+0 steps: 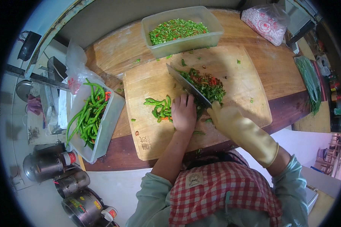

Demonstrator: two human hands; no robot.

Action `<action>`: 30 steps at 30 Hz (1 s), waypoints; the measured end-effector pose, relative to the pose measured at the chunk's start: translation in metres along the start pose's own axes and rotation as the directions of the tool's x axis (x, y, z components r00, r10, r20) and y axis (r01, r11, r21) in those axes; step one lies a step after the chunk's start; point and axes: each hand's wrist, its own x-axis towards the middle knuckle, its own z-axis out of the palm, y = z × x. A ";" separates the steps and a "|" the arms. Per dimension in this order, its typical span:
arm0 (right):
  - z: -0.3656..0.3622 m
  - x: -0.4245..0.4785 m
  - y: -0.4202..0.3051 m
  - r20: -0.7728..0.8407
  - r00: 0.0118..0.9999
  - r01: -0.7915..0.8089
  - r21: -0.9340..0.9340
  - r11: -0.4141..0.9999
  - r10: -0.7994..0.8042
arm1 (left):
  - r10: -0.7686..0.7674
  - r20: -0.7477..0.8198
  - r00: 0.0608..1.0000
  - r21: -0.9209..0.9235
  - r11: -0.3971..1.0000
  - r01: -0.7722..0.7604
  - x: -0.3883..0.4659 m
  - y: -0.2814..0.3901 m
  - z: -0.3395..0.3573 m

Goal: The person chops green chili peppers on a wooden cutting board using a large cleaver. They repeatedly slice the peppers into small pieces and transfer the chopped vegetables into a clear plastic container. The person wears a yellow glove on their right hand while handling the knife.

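Note:
My right hand (227,122), in a yellow rubber glove, grips the handle of a cleaver (187,84). Its blade slants up and left across a wooden cutting board (250,82). Bare and curled, my left hand (184,113) holds green chili peppers down on the board, with its fingertips close beside the blade. Several peppers (160,109) stick out to the left of that hand; those under the palm are hidden. To the right of the blade lies a heap of chopped green and red peppers (206,82). Small pepper bits are scattered over the board.
A plastic tub of chopped peppers (184,50) stands behind the board. At the left, another tub (110,119) holds whole green and red chilies (91,113). A filled plastic bag (264,24) sits at the back right, and bagged green stalks (309,79) lie at the right edge.

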 end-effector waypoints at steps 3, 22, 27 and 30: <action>0.012 0.000 0.006 -0.092 0.995 0.020 -0.043 0.999 -0.024 | -0.036 0.042 0.998 0.062 0.998 0.033 0.000 -0.001 0.002; 0.004 -0.020 -0.006 0.053 0.998 -0.038 -0.018 0.999 0.039 | -0.076 0.082 0.994 0.110 0.992 0.067 -0.003 0.002 -0.005; 0.028 0.020 0.009 -0.140 0.987 0.068 -0.050 0.996 -0.074 | -0.060 0.026 0.998 0.121 0.991 0.056 -0.004 0.000 0.002; -0.009 -0.018 -0.008 -0.078 0.997 -0.006 0.015 1.000 0.007 | -0.104 -0.025 0.994 0.158 0.982 0.107 -0.005 -0.001 -0.003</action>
